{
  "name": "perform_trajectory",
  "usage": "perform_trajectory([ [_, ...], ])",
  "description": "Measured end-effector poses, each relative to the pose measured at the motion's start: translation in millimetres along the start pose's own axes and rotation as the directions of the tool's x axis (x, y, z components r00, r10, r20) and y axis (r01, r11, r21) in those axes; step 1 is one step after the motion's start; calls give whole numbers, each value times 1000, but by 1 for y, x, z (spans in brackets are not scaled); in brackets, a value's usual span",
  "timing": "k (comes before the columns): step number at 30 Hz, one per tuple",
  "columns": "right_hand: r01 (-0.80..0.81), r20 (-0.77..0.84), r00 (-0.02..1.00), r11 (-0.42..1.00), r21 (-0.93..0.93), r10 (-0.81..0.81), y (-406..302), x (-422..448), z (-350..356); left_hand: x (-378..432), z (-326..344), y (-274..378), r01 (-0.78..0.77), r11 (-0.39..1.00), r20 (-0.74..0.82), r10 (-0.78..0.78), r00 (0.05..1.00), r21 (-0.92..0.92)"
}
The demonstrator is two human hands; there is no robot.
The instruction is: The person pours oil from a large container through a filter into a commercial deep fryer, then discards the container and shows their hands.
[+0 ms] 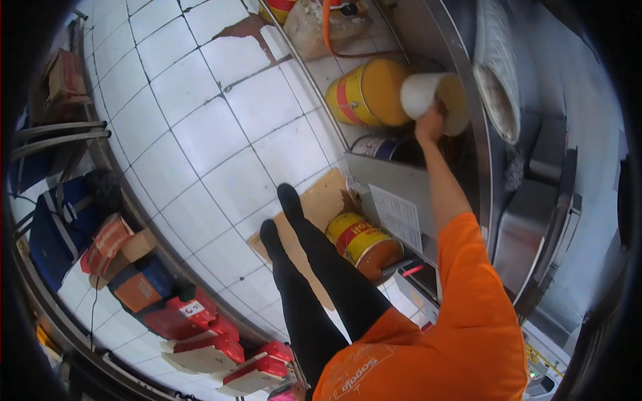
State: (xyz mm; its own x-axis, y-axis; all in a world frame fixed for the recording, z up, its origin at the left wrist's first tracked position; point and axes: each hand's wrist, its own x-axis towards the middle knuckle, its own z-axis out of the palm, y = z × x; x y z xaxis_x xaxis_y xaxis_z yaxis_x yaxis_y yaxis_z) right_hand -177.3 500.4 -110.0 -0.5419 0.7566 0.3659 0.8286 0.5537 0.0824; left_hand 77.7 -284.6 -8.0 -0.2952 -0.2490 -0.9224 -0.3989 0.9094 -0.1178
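Observation:
My right hand [432, 123], at the end of an outstretched arm, grips a white cylindrical container [419, 95] near its rim. A tan round face [456, 108] shows at the container's right side; whether it is the inside or the contents is unclear. Beside the container, to its left, stands a yellow and red metal pail [346, 97]. Just below sits a dark tin [373, 148] with a pale label, partly covered by a steel panel. Only a sliver of my left hand [299, 391] shows at the bottom edge, by my thigh; its fingers and any hold are hidden.
A steel counter edge [484, 165] runs along the right. Another yellow pail [353, 233] stands by my legs on cardboard [321, 193]. An orange hose [328, 30] crosses a plastic bag [311, 30]. Red and white boxes [215, 346] and a blue bag [55, 230] line the left.

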Motion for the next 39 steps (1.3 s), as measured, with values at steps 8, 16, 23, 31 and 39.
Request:
perform_trajectory([
  [8,-117,73,982,871,-477,172,115,31,59,82,-6,91,-16,997,-114,7,993,-73],
  [16,-268,-106,962,804,-531,251,189,59,108,150,-30,150,-101,993,-152,91,984,-64],
  [23,-489,380,786,867,-100,487,20,1,105,182,-73,188,-245,967,-200,227,953,-71],
  [31,-848,711,277,183,497,-647,-168,-50,-55,158,-211,262,-220,343,-55,431,900,-913],
  [39,-589,152,799,-808,12,-581,-152,-1,-312,-107,-338,534,318,54,-4,984,-179,-946],
])
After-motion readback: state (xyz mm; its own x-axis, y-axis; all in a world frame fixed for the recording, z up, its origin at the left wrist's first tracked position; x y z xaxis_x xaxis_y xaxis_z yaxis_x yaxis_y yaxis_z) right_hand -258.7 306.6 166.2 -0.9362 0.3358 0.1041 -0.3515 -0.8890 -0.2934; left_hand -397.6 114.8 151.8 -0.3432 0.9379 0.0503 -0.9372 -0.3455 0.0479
